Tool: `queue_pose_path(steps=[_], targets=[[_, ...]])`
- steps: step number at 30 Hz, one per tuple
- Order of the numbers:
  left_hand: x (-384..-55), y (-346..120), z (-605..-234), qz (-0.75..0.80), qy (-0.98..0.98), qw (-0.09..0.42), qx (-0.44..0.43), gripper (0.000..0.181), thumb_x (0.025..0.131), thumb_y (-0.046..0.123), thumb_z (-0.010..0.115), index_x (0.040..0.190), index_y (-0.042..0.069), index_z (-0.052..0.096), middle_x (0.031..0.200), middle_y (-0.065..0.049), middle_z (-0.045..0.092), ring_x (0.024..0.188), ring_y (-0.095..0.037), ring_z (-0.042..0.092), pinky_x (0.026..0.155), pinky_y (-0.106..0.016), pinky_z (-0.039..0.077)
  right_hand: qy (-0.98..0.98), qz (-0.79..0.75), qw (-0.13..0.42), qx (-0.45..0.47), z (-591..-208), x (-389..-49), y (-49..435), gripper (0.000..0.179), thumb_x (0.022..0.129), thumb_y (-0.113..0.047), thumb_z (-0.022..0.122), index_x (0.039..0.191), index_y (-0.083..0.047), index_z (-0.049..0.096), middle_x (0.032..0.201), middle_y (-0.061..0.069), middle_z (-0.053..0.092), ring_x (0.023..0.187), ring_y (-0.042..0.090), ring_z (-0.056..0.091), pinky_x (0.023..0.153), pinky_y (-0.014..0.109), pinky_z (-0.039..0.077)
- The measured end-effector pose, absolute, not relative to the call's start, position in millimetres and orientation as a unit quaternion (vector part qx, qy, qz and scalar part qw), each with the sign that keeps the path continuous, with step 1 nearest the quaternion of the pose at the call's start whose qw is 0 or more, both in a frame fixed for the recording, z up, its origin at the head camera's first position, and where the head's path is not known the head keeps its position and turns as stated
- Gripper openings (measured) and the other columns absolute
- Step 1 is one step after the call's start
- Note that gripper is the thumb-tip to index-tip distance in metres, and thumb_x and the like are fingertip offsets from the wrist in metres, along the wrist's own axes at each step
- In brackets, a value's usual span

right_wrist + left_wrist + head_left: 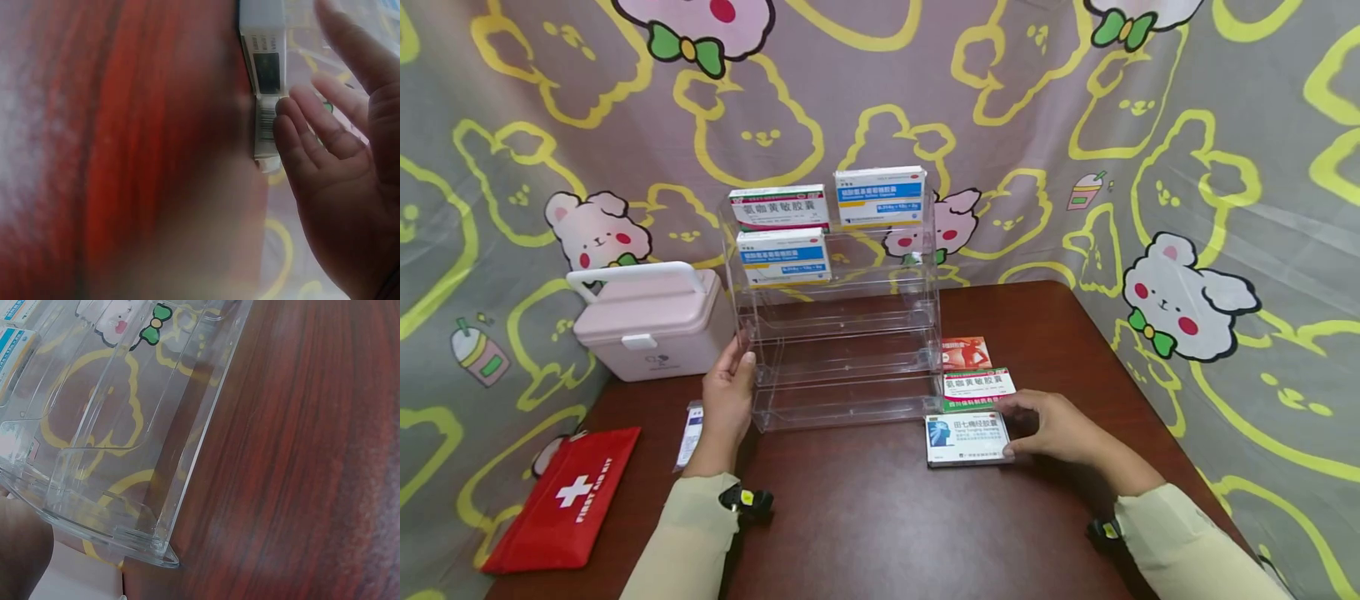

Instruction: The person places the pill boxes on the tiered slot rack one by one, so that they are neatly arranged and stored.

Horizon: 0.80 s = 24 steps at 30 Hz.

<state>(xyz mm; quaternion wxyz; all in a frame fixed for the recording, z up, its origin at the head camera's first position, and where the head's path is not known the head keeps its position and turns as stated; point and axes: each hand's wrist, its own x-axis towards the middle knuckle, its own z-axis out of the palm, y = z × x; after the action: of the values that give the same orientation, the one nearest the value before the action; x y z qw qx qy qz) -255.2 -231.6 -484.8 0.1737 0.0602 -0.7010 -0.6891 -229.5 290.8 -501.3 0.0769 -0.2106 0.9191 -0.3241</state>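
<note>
Front box (967, 439) on table (842, 517), by R hand (1067, 429) w/ thumb & fingers apart; against rack (850, 412), L hand (730, 387) w/ fingers partly hidden, can't tell if clamped.

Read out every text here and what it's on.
"FIRST AID KIT", with white cross: red pouch.
"氨咖黄敏胶囊": top-left box; green-edged box.
"四川…": green-edged box, rest unclear.
"硫酸氨基葡萄糖胶囊": upper blue-striped box; lower blue-striped box.
"田七痛经胶囊": front box.
Too small or blurred: boxes' finer print, orange box, packet, case logo.
</note>
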Motion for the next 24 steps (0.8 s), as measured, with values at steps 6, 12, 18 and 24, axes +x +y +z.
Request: queue_pose_path(steps=[6,12,18,24], targets=[[-257.1,-231.1,-487.3,-0.697,-0.690,0.187,0.057,0.050,0.113,0.010,0.058,0.163,0.009,0.051,0.166,-0.013,0.052,0.146,-0.011,0.053,0.110,-0.009,0.046,0.924,-0.300,0.060,-0.227,-505.8,-230.7,289.7,0.072,0.070,-0.041,0.105,0.132,-0.017,0.076,0.127,0.002,0.074,0.111,0.019,0.069,0.097,0.043,0.062],[-257.7,-231.9,-489.1,-0.708,-0.679,0.187,0.050,0.051,0.113,0.011,0.060,0.163,0.008,0.051,0.165,-0.017,0.052,0.141,-0.010,0.056,0.107,-0.009,0.047,0.928,-0.283,0.066,-0.234,-505.9,-230.3,286.3,0.073,0.068,-0.043,0.105,0.131,-0.021,0.076,0.127,0.001,0.072,0.111,0.019,0.068,0.097,0.046,0.061],[-257.8,-232.0,-488.0,-0.702,-0.686,0.185,0.052,0.051,0.113,0.013,0.060,0.163,0.010,0.052,0.164,-0.018,0.053,0.144,-0.018,0.055,0.105,-0.009,0.048,0.933,-0.276,0.076,-0.219,-506.1,-228.8,284.5,0.079,0.067,-0.045,0.105,0.136,-0.019,0.075,0.128,0.002,0.073,0.111,0.020,0.067,0.098,0.049,0.061],[-257.1,-231.5,-487.6,-0.710,-0.678,0.186,0.049,0.050,0.113,0.010,0.059,0.162,0.009,0.052,0.164,-0.018,0.054,0.144,-0.018,0.055,0.106,-0.010,0.048,0.934,-0.271,0.077,-0.222,-504.5,-226.6,282.6,0.082,0.065,-0.046,0.106,0.137,-0.022,0.075,0.137,0.005,0.069,0.124,0.028,0.064,0.109,0.059,0.055]])
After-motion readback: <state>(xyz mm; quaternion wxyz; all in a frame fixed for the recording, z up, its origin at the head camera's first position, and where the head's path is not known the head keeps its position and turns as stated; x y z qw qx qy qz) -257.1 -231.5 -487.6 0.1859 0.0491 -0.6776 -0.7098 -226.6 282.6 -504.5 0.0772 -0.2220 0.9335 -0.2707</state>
